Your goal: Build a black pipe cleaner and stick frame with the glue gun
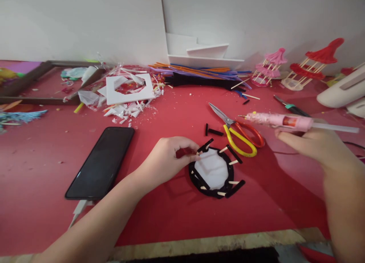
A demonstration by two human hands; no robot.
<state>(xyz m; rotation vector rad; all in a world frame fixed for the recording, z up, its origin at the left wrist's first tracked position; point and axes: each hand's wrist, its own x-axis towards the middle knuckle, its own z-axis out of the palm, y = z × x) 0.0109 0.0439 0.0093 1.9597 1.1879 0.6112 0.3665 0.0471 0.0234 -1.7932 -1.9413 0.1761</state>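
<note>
A round craft base (pixel 211 170), white in the middle with a black fuzzy rim, lies on the red table. Short wooden sticks stand up around the rim, some joined at their tops by short black pipe cleaner pieces (pixel 234 154). My left hand (pixel 173 156) pinches a black pipe cleaner piece (pixel 205 145) at the rim's upper left, thumb and forefinger closed. Up to the right, my right hand (pixel 310 141) is wrapped round a pink hot glue gun (pixel 296 122), its nozzle pointing left above the scissors and a clear glue stick poking out behind.
Scissors (pixel 228 120) with red and yellow handles lie beyond the base, near two loose black pieces (pixel 216 132). A phone (pixel 101 164) lies left. Behind are foam scraps (pixel 129 89), pipe cleaners (pixel 199 75), pliers (pixel 293 108) and two small tiered models (pixel 268 67).
</note>
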